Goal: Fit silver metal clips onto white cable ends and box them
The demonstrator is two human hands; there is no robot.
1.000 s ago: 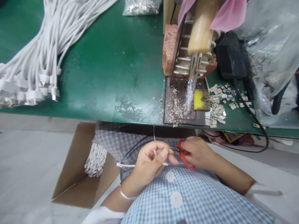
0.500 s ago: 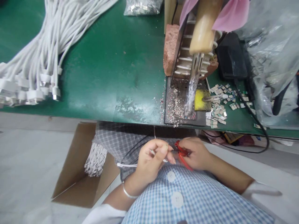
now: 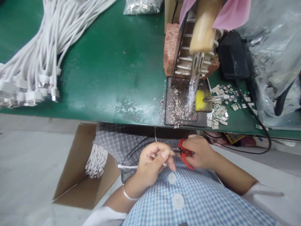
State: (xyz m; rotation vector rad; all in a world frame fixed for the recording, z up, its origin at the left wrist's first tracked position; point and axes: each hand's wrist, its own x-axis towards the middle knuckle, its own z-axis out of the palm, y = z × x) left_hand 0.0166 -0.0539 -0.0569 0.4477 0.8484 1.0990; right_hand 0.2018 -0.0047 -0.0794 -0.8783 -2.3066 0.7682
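From where I'm standing, everything is turning on the narrow gap between the two hands, just below the table edge [image 3: 131,123]. The left hand [image 3: 152,163] is holding a white cable [image 3: 128,166], its thumb and forefinger pressing together at the tips while the other fingers are curling loosely; white bits are showing inside the curl, though what exactly the tips are pinching is too small to tell. The cable is lying on the person's left, its visible length running roughly sideways, out from behind the left hand across the lap. On the other side, the right hand [image 3: 199,152] is closing its fingers around a red-handled tool [image 3: 185,153], whose metal end is pointing left, straight at the pinching fingertips. So the tool's long axis is running crosswise too, nearly level with the pinch, and its tip is sitting right beside the left thumb and forefinger; whether it is touching them or what they hold, I cannot tell, nor whether its jaws are standing apart. The left hand is the one having the cable, while the right is reaching it only through the tool, its own fingers staying clear.
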